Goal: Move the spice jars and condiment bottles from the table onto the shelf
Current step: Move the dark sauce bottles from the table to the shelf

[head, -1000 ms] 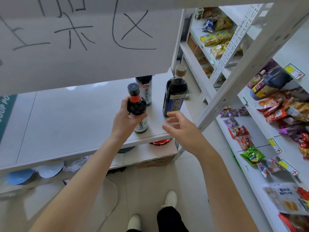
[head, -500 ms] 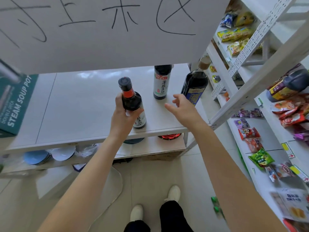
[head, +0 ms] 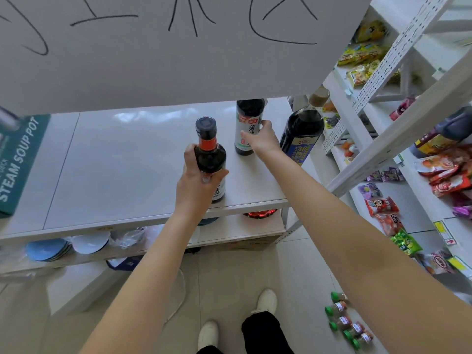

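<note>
Three dark sauce bottles are at the right end of the white table [head: 122,162]. My left hand [head: 200,185] is closed around the nearest one, a small dark bottle with a red neck band [head: 210,154], near the table's front edge. My right hand [head: 263,139] wraps the white-labelled dark bottle [head: 247,123] farther back; its top is hidden by a hanging white sign. A larger blue-labelled bottle with a tan cap [head: 304,131] stands free to the right. Several green-capped spice jars [head: 347,323] lie on the low shelf at bottom right.
The white sign with black strokes [head: 178,47] hangs across the upper view. A teal steam soup pot box [head: 18,159] sits at the table's left. The white metal shelf [head: 398,139] at right holds snack packets and a dark jug. Plates sit under the table.
My right hand reached past the blue-labelled bottle and closed on the white-labelled bottle at the back. My left hand kept its grip on the small bottle. The view shifted to the left.
</note>
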